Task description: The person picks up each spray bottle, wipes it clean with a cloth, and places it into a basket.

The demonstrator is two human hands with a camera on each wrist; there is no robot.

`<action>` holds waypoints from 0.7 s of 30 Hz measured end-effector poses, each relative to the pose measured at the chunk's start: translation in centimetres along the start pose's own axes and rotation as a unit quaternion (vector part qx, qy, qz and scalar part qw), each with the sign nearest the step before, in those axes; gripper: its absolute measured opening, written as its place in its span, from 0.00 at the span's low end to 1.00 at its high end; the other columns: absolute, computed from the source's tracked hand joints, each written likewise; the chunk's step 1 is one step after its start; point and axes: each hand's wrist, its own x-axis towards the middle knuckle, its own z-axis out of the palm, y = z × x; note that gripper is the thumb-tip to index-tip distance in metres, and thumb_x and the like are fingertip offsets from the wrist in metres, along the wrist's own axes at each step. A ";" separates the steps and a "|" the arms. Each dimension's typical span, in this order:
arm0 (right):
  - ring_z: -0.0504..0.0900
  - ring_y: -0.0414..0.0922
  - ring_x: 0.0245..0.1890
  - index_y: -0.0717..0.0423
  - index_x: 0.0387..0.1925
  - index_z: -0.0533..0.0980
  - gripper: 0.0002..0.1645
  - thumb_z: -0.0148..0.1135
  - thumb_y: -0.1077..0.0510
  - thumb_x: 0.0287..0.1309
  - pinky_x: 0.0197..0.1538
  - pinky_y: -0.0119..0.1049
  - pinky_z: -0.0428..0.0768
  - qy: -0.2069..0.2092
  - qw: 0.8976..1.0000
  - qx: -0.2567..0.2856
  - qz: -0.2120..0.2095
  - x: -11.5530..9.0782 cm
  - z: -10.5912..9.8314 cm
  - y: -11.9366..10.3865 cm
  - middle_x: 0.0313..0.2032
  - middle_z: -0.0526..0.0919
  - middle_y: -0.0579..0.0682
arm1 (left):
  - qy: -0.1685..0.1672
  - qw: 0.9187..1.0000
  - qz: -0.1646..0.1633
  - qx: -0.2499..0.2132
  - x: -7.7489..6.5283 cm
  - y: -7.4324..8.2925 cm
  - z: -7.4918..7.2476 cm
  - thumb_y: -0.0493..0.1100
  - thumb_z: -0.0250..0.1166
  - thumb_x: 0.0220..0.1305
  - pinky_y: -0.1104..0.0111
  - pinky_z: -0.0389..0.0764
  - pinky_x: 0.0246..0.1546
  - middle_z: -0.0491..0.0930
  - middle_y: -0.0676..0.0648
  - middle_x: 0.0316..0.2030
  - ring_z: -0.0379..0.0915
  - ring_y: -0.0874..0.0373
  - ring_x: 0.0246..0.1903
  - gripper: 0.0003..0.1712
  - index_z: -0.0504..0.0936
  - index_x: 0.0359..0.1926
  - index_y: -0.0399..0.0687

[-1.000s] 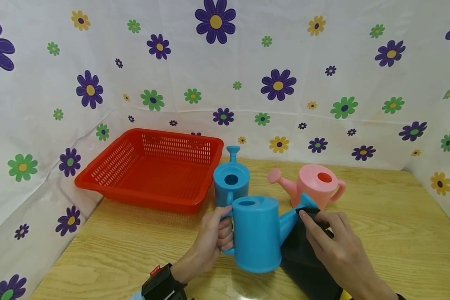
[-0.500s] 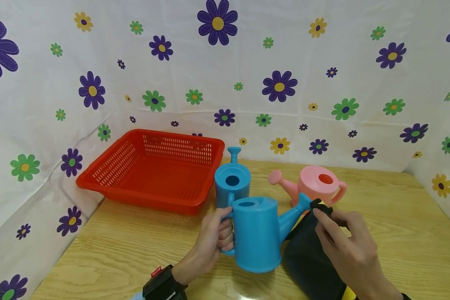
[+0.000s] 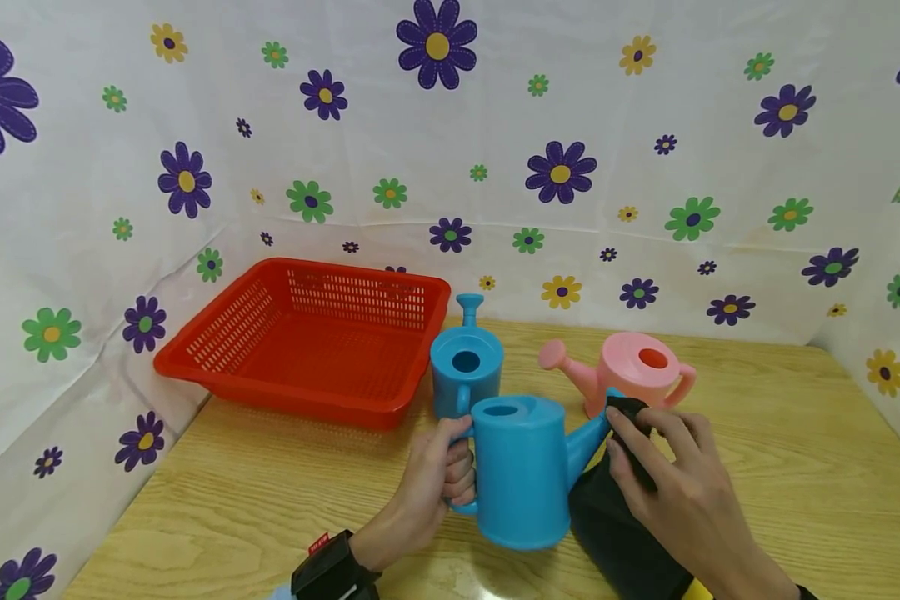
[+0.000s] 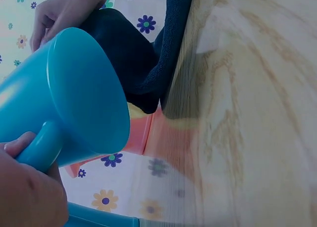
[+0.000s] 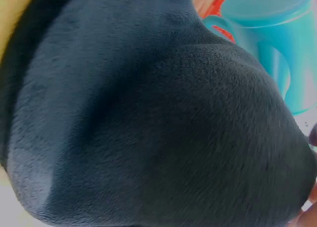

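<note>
My left hand (image 3: 437, 479) grips the handle of a blue watering can (image 3: 521, 483), held above the table and nearly upright. In the left wrist view its round base (image 4: 91, 90) faces the camera. My right hand (image 3: 682, 487) pinches a dark cloth (image 3: 622, 525) against the sprinkler head at the end of the spout, covering most of that head. The cloth hangs down below the spout, and a yellow part of it shows near the wrist. It fills most of the right wrist view, with the right fingertips (image 5: 309, 214) at the edge.
A second blue watering can (image 3: 465, 358) stands behind the held one. To its right is a pink watering can (image 3: 633, 371), partly behind the right hand. A red plastic basket (image 3: 292, 396) sits at the back left of the wooden table (image 3: 270, 500). A flower-print sheet (image 3: 390, 142) hangs behind.
The right hand and cloth moved right off the sprinkler head's tip, then back left over it. The left hand keeps its hold, and the held can has shifted slightly right.
</note>
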 end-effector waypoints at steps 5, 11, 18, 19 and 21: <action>0.80 0.59 0.48 0.69 0.49 0.80 0.29 0.48 0.46 0.78 0.69 0.16 0.63 0.022 0.998 0.048 0.034 -0.1 0.0 0.2 0.41 0.84 0.63 | 0.010 1.000 -0.003 0.003 0.0 0.1 -0.1 0.53 0.54 0.73 0.75 0.60 0.18 0.56 0.57 0.10 0.53 0.64 0.10 0.29 0.58 0.15 0.53; 0.80 0.50 0.48 0.59 0.50 0.83 0.34 0.47 0.35 0.74 0.60 0.10 0.66 -0.041 0.993 0.060 0.089 -0.1 -0.5 0.3 0.50 0.79 0.63 | 0.005 1.000 -0.001 0.009 -0.1 0.2 0.0 0.53 0.54 0.73 0.75 0.61 0.19 0.56 0.57 0.10 0.54 0.64 0.11 0.29 0.58 0.14 0.53; 0.78 0.47 0.41 0.57 0.51 0.84 0.35 0.42 0.36 0.77 0.49 0.14 0.75 -0.062 0.995 0.045 0.059 -0.5 -0.6 1.0 0.45 0.83 0.57 | 0.011 1.000 0.003 0.014 0.0 -0.1 -0.1 0.52 0.54 0.73 0.75 0.60 0.18 0.56 0.58 0.10 0.54 0.64 0.10 0.29 0.58 0.13 0.53; 0.78 0.47 0.40 0.58 0.51 0.84 0.35 0.42 0.36 0.77 0.51 0.12 0.73 -0.058 0.996 0.037 0.056 -0.4 -0.8 1.3 0.44 0.83 0.57 | 0.012 1.000 0.003 0.015 0.0 -0.1 -0.1 0.52 0.54 0.73 0.75 0.60 0.18 0.56 0.57 0.10 0.54 0.64 0.11 0.29 0.58 0.14 0.53; 0.79 0.49 0.37 0.62 0.51 0.83 0.34 0.45 0.38 0.77 0.55 0.09 0.68 -0.025 0.998 0.015 0.051 0.0 -1.4 2.0 0.41 0.83 0.59 | 0.016 1.000 0.007 0.014 0.0 0.0 -0.2 0.52 0.53 0.73 0.75 0.60 0.18 0.56 0.57 0.10 0.54 0.64 0.11 0.29 0.58 0.14 0.53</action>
